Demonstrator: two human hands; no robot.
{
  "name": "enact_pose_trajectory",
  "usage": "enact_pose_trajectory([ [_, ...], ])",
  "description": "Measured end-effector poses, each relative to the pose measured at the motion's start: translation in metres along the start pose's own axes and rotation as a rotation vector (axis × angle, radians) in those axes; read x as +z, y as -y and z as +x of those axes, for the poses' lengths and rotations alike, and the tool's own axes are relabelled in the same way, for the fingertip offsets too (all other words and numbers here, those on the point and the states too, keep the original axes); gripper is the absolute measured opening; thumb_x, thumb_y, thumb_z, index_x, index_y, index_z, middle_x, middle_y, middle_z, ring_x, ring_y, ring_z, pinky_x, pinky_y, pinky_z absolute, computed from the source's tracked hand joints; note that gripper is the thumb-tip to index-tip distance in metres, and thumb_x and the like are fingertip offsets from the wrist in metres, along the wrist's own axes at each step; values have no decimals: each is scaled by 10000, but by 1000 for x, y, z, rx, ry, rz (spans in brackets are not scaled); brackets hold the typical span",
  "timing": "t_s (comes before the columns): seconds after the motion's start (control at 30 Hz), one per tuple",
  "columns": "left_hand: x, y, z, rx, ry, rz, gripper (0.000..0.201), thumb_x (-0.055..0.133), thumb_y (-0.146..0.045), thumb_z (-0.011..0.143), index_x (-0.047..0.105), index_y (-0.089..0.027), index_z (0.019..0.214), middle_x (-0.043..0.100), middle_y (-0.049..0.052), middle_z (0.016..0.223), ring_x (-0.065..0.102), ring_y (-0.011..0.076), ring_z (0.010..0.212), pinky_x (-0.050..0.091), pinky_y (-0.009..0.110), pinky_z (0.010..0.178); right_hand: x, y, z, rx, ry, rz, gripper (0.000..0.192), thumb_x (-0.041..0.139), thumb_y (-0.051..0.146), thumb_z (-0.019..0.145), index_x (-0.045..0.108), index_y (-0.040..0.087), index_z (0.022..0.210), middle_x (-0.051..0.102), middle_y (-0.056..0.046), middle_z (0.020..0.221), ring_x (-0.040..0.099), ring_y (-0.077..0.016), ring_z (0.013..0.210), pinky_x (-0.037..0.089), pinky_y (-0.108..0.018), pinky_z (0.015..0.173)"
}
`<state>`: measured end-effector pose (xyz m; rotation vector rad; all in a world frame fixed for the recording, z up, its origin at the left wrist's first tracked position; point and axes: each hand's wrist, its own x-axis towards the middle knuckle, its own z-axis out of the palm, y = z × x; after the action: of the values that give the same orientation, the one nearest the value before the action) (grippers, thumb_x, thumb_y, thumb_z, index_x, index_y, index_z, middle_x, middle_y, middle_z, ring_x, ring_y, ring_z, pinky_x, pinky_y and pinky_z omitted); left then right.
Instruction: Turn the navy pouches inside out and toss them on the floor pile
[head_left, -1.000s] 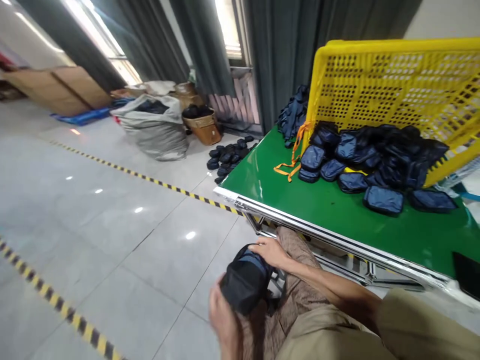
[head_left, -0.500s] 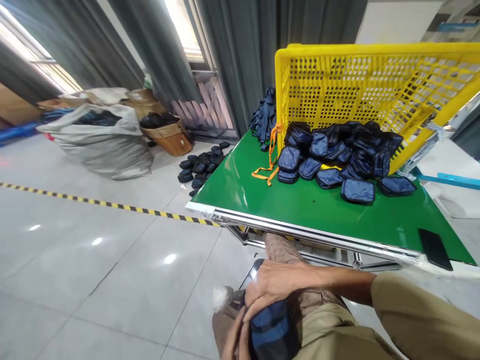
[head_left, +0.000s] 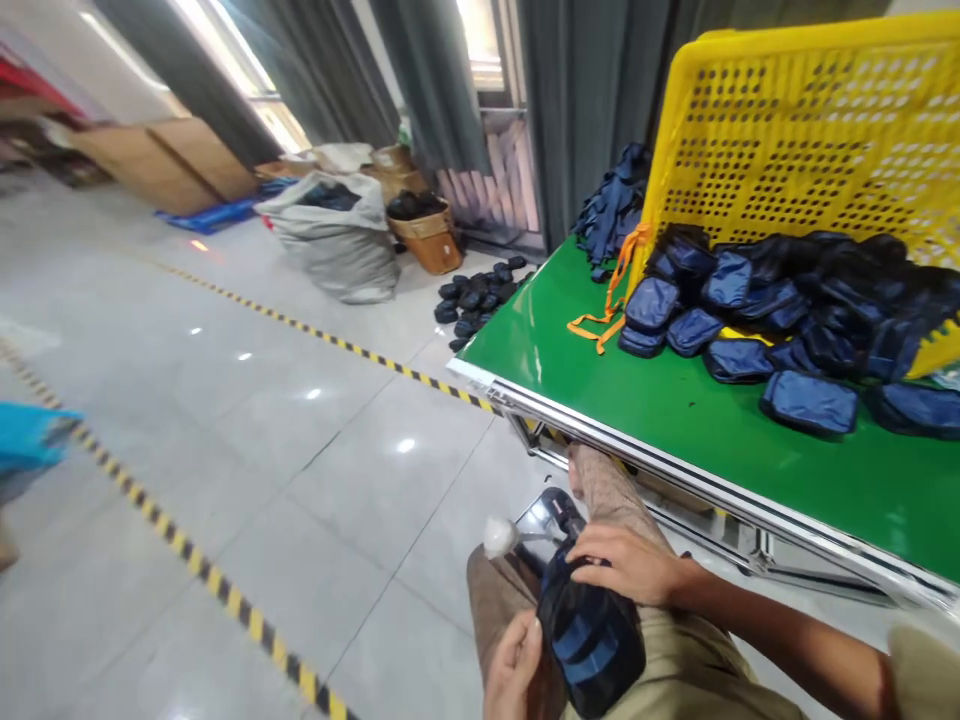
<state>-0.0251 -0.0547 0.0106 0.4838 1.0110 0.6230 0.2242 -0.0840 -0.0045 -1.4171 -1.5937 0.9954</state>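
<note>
A dark blue and black fabric pouch [head_left: 592, 640] rests on my lap, with lighter blue bands across it. My left hand [head_left: 514, 655] is closed at its left edge, thumb and fingers pinching the fabric. From the right, my right hand [head_left: 630, 563] curls its fingers over the pouch's upper end and grips it there. Just beyond the pouch, a white rounded object [head_left: 500, 537] is near my knee; its kind is unclear. Several similar blue pouches [head_left: 810, 402] lie on the green table [head_left: 570, 375] ahead, some spilling out of a yellow crate [head_left: 806, 130] tipped on its side.
Orange straps [head_left: 600, 325] hang by the crate, next to a dark blue fabric heap [head_left: 616, 205]. Several dark pouches [head_left: 480, 298] lie on the floor past the table corner. Behind them stand a carton [head_left: 431, 245] and a grey sack [head_left: 337, 255]. Striped tape [head_left: 360, 350] crosses the floor.
My view has swung left, so the table sits further right. My hands, earlier close together over the pouch's top, are now apart, with more of the pouch showing.
</note>
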Motion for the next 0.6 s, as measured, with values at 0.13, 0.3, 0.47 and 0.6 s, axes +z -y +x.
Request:
enact_pose_trajectory([
  [0.13,0,0,9,-40,-12,-88,484,1078,-558,768,862,-172,963,850,71,971,802,252,907,669,350,878,-3,9,-16,233,1,215,522,668,669,1125,927,232,1245,886,-120,1198,805,-294,1110,636,-389,1025],
  [0.3,9,1,3,-16,-45,-89,504,1099,-534,750,816,-148,907,750,1,833,681,143,758,574,246,757,-31,34,-24,466,263,455,518,897,718,886,934,204,937,820,-40,845,700,-216,789,546,-308,712],
  [0.47,15,4,-7,10,-27,-93,589,1063,-625,766,684,-177,815,603,-52,741,540,108,695,496,236,708,-39,33,-24,564,-22,221,547,823,729,942,813,221,738,682,-2,686,591,-187,684,433,-315,638],
  [0.6,9,12,-7,18,0,-11,604,1007,-682,819,663,-187,841,580,-39,783,505,118,719,444,237,684,-34,20,-21,470,-209,96,415,737,646,1040,871,255,1071,846,-50,1099,741,-264,1034,541,-367,962],
])
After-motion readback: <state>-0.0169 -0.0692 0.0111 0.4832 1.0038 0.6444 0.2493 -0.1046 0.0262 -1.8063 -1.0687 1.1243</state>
